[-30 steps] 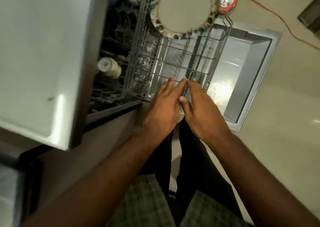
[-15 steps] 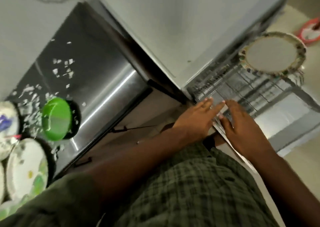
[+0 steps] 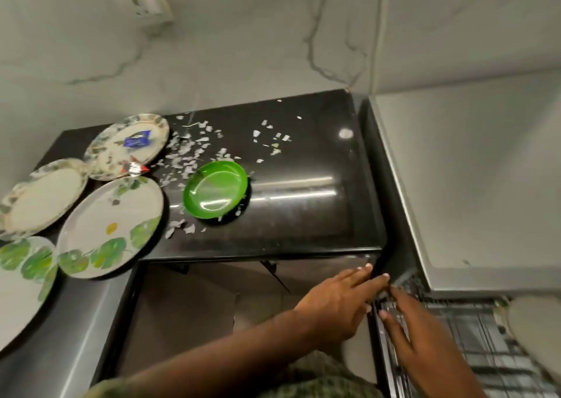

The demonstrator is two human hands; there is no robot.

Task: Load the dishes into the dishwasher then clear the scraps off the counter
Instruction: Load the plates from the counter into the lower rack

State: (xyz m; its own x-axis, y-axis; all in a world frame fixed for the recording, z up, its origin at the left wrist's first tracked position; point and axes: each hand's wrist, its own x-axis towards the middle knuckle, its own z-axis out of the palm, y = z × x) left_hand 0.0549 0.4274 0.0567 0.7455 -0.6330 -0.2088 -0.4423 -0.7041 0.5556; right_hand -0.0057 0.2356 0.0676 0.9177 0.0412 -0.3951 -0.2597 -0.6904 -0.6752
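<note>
My left hand (image 3: 337, 303) and my right hand (image 3: 403, 324) lie side by side with straight fingers on the near edge of the wire dishwasher rack (image 3: 473, 343) at lower right, holding nothing. A patterned plate (image 3: 537, 324) stands in the rack at the far right edge. On the black counter (image 3: 303, 215) sits a green bowl (image 3: 215, 188) among white paper scraps (image 3: 188, 157). Several plates lie to the left: a leaf-print plate (image 3: 112, 227), a plate (image 3: 127, 147) holding a blue wrapper, a pale plate (image 3: 42, 197) and a plate (image 3: 21, 279) at the left edge.
The grey dishwasher top (image 3: 473, 185) stands right of the counter, against a marble wall with a socket (image 3: 142, 1). A red and silver wrapper (image 3: 133, 167) lies between the plates. A steel surface (image 3: 60, 337) runs along the lower left.
The view has swung left and up from the dishwasher rack to the counter, bringing the plates, green bowl and scraps into sight. Both hands stay flat on the rack's edge.
</note>
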